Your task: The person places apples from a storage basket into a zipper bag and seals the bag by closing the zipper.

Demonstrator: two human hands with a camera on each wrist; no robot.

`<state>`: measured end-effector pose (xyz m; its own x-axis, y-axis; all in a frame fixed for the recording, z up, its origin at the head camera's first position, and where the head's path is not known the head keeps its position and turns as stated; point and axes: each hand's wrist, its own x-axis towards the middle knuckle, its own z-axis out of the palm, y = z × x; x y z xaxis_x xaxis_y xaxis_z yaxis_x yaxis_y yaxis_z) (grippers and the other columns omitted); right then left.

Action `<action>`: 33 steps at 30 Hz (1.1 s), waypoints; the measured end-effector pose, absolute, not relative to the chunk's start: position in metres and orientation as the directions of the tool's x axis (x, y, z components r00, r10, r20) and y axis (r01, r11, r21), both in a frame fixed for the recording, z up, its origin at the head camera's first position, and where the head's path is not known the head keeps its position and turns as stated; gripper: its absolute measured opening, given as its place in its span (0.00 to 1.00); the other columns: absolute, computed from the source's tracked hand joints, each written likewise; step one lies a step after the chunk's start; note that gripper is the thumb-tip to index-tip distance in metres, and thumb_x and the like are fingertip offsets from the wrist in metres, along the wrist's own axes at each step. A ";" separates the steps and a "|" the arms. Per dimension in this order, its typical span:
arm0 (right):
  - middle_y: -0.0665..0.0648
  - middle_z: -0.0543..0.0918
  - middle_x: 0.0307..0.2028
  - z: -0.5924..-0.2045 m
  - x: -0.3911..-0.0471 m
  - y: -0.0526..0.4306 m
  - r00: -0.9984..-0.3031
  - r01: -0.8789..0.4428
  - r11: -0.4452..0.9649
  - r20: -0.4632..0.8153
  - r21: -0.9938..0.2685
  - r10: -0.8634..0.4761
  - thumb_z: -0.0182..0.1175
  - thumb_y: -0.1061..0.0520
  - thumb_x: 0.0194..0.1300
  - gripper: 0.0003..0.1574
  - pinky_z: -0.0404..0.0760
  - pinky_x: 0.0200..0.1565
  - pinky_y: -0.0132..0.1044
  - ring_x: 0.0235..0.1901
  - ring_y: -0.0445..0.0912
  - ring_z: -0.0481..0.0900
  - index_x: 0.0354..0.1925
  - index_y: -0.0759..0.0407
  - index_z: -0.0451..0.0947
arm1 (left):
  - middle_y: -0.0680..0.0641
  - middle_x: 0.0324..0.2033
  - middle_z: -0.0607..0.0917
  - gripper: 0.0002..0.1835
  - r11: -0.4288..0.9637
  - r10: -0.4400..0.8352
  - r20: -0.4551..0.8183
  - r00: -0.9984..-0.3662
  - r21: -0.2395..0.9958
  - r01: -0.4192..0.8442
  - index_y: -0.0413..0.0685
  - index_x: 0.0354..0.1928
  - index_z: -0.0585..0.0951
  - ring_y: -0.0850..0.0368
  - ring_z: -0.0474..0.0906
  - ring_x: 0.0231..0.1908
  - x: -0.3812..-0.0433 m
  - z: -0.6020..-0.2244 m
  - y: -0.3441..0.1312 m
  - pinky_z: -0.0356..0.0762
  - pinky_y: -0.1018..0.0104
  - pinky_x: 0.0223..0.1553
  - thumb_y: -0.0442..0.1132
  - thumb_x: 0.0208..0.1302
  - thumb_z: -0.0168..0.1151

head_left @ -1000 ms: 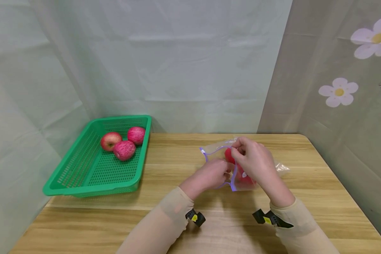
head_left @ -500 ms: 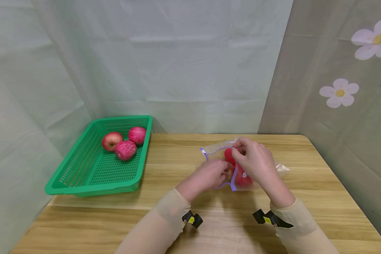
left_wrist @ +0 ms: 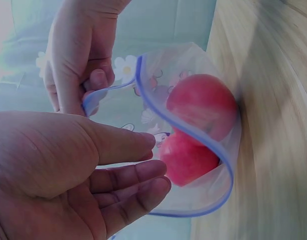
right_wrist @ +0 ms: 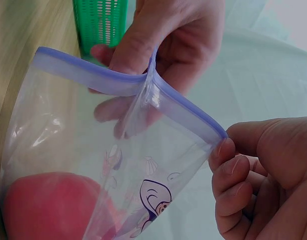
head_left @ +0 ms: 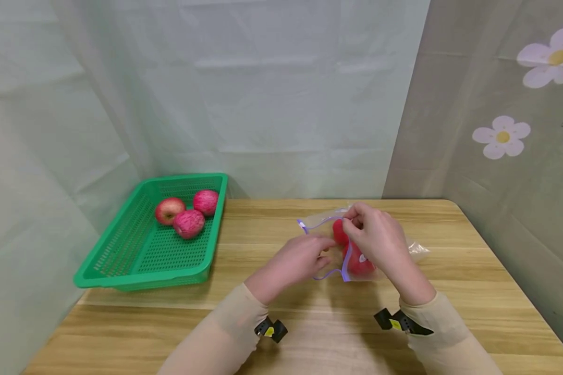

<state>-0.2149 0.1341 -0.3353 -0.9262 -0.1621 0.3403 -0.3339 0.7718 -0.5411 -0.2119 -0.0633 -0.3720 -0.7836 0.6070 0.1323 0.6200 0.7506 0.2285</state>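
Both hands meet at a clear plastic bag (right_wrist: 186,110) with a lilac zip edge. Right hand (head_left: 377,232) pinches that edge between thumb and fingertips, on the side of the mouth farther from the body. Left hand (head_left: 300,255) points its fingers toward the gaping mouth, thumb and fingers loosely extended with a gap between them, gripping nothing; how far its fingertips reach past the edge, I cannot tell. Just beyond those fingertips, inside the bag, sit two red apples, one (left_wrist: 203,105) and another (left_wrist: 187,159) touching it. Beneath both hands the bag rests on a wooden table (head_left: 267,219). Well to the left of the left hand stands a green basket (head_left: 143,279) holding three more apples (head_left: 189,224), grouped together. Behind the hands hangs a pale curtain (head_left: 281,104).
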 end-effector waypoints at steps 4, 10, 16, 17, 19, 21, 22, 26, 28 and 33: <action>0.48 0.86 0.29 -0.337 -0.215 0.134 -0.930 -0.326 0.775 0.331 -0.542 -0.160 0.64 0.58 0.73 0.07 0.74 0.31 0.43 0.27 0.45 0.78 0.44 0.57 0.87 | 0.47 0.51 0.91 0.18 0.753 0.604 0.151 -0.783 0.213 0.622 0.45 0.63 0.87 0.52 0.87 0.51 -0.207 -0.369 -0.070 0.86 0.59 0.53 0.39 0.76 0.74; 0.47 0.86 0.29 -0.337 -0.216 0.135 -0.931 -0.325 0.779 0.328 -0.537 -0.162 0.63 0.58 0.72 0.07 0.74 0.30 0.43 0.27 0.45 0.78 0.44 0.57 0.87 | 0.46 0.56 0.90 0.20 0.763 0.592 0.187 -0.784 0.186 0.620 0.44 0.64 0.86 0.49 0.86 0.57 -0.200 -0.363 -0.080 0.84 0.55 0.59 0.43 0.77 0.73; 0.47 0.86 0.29 -0.336 -0.216 0.135 -0.931 -0.324 0.779 0.327 -0.537 -0.161 0.63 0.57 0.72 0.07 0.74 0.31 0.43 0.28 0.45 0.78 0.43 0.56 0.87 | 0.45 0.61 0.88 0.24 0.785 0.565 0.184 -0.804 0.179 0.593 0.42 0.68 0.84 0.47 0.84 0.63 -0.193 -0.356 -0.088 0.81 0.53 0.66 0.45 0.76 0.74; 0.47 0.86 0.29 -0.336 -0.216 0.135 -0.931 -0.323 0.779 0.326 -0.538 -0.161 0.63 0.57 0.72 0.07 0.74 0.31 0.43 0.28 0.45 0.78 0.43 0.56 0.87 | 0.44 0.62 0.88 0.25 0.788 0.562 0.184 -0.806 0.179 0.590 0.42 0.69 0.84 0.46 0.84 0.64 -0.192 -0.355 -0.089 0.81 0.53 0.67 0.45 0.77 0.74; 0.47 0.86 0.28 -0.336 -0.216 0.136 -0.932 -0.324 0.777 0.325 -0.541 -0.162 0.63 0.57 0.72 0.07 0.74 0.30 0.43 0.27 0.45 0.78 0.43 0.56 0.87 | 0.43 0.64 0.87 0.26 0.790 0.557 0.187 -0.809 0.183 0.586 0.41 0.70 0.83 0.45 0.83 0.66 -0.191 -0.355 -0.092 0.80 0.51 0.68 0.46 0.77 0.73; 0.47 0.86 0.28 -0.336 -0.216 0.136 -0.932 -0.324 0.775 0.324 -0.542 -0.163 0.63 0.58 0.72 0.07 0.73 0.30 0.42 0.27 0.45 0.77 0.43 0.57 0.87 | 0.42 0.64 0.87 0.28 0.789 0.553 0.197 -0.810 0.190 0.585 0.41 0.71 0.82 0.44 0.82 0.67 -0.190 -0.355 -0.096 0.79 0.50 0.69 0.47 0.77 0.73; 0.47 0.86 0.28 -0.336 -0.216 0.135 -0.932 -0.325 0.775 0.324 -0.542 -0.164 0.63 0.58 0.72 0.07 0.73 0.29 0.42 0.27 0.45 0.77 0.43 0.57 0.87 | 0.41 0.64 0.87 0.28 0.788 0.551 0.205 -0.809 0.192 0.585 0.41 0.71 0.82 0.44 0.82 0.66 -0.190 -0.355 -0.097 0.80 0.50 0.68 0.47 0.77 0.74; 0.47 0.85 0.28 -0.335 -0.216 0.135 -0.931 -0.327 0.774 0.326 -0.541 -0.166 0.64 0.58 0.72 0.06 0.73 0.30 0.42 0.27 0.45 0.77 0.43 0.56 0.87 | 0.41 0.62 0.87 0.30 0.784 0.543 0.240 -0.805 0.198 0.588 0.40 0.72 0.81 0.43 0.84 0.64 -0.186 -0.353 -0.105 0.81 0.49 0.66 0.48 0.76 0.74; 0.47 0.85 0.28 -0.336 -0.215 0.135 -0.931 -0.327 0.775 0.326 -0.541 -0.165 0.64 0.58 0.72 0.06 0.73 0.30 0.43 0.27 0.45 0.78 0.43 0.56 0.87 | 0.40 0.63 0.87 0.31 0.785 0.538 0.251 -0.804 0.197 0.587 0.39 0.72 0.80 0.42 0.83 0.64 -0.184 -0.350 -0.108 0.81 0.48 0.67 0.48 0.76 0.75; 0.47 0.85 0.28 -0.335 -0.215 0.135 -0.931 -0.325 0.776 0.325 -0.540 -0.164 0.64 0.58 0.71 0.06 0.73 0.31 0.43 0.28 0.45 0.78 0.43 0.56 0.87 | 0.37 0.67 0.84 0.33 0.800 0.528 0.252 -0.811 0.174 0.574 0.38 0.75 0.78 0.40 0.80 0.68 -0.181 -0.342 -0.117 0.77 0.46 0.70 0.47 0.76 0.74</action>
